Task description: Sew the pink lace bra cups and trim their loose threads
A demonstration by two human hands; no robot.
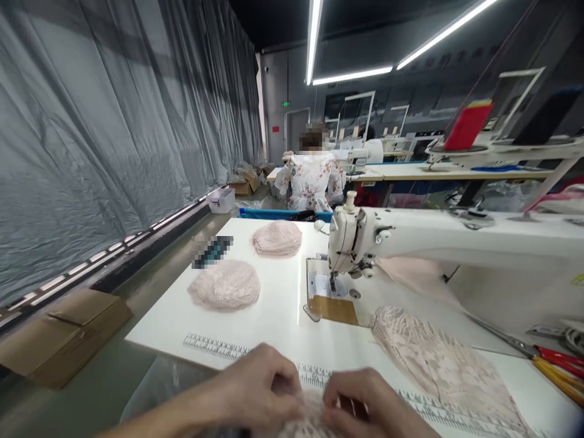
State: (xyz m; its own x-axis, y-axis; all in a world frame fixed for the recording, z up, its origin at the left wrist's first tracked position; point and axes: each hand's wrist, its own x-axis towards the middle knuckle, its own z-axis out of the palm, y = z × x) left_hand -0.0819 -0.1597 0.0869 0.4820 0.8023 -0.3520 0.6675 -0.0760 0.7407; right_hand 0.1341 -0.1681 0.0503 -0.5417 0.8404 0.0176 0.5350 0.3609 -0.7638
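At the table's front edge, my left hand (260, 386) and my right hand (365, 398) pinch a pale pink lace piece (310, 423) between them. Its lower part is cut off by the picture's bottom edge. Just beyond the hands, a printed ruler scale (214, 348) runs along the white tabletop (269, 328). The sewing machine (410, 234) stands ahead to the right, with its presser foot (333, 283) over the metal plate. Beside my right hand lies a long pile of lace pieces (438, 359). Two rounder lace piles (228, 285) (277, 238) rest on the left half.
Tools with red and yellow handles (554, 365) lie at the right edge. A pixelated dark item (213, 252) is at the table's left edge. On the floor are a cardboard box (64, 334) and a white bin (221, 201). A person in a floral top (312, 179) sits ahead.
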